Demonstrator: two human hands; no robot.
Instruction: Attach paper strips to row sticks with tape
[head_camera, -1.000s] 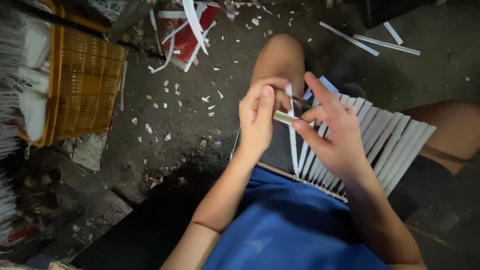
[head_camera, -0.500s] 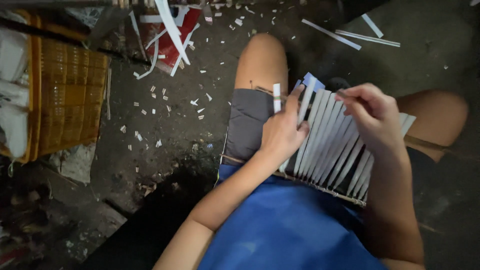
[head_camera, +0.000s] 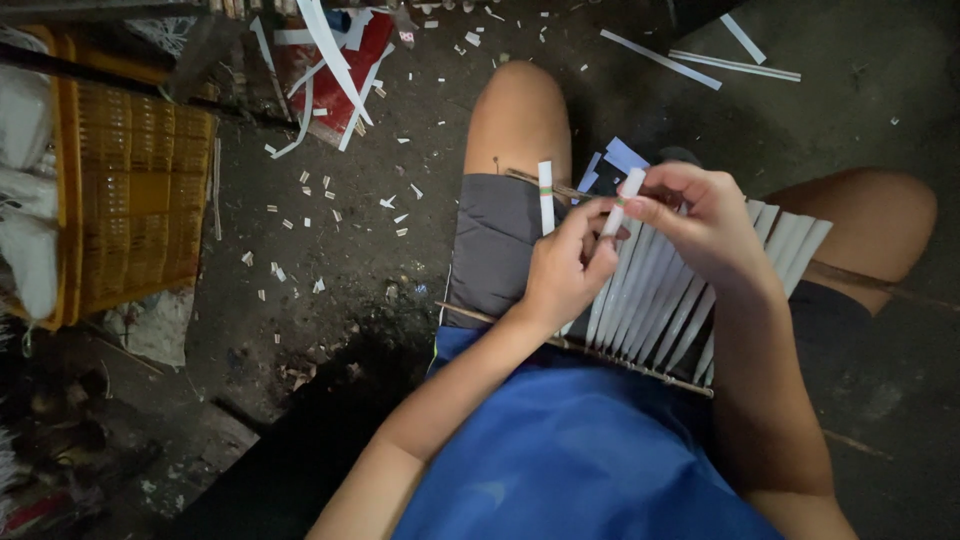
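Observation:
I sit on the floor with a frame of several white strips (head_camera: 690, 300) laid side by side across my lap, held between thin wooden sticks. My left hand (head_camera: 565, 265) pinches the lower part of one white strip (head_camera: 622, 205) at the frame's top edge. My right hand (head_camera: 700, 225) grips the same strip near its upper end, fingers curled around it. A short white strip (head_camera: 545, 195) lies on my grey shorts just left of the hands. Blue paper pieces (head_camera: 615, 160) stick out behind the frame.
A yellow woven basket (head_camera: 130, 200) stands at the left. A red object (head_camera: 335, 65) with long white strips over it lies at the top. Small white scraps (head_camera: 330, 200) litter the dark floor. Long white strips (head_camera: 700, 60) lie at the upper right.
Both hands have come together on one white strip at the frame's top edge. Earlier the left hand rested on the frame and the right hand was further right.

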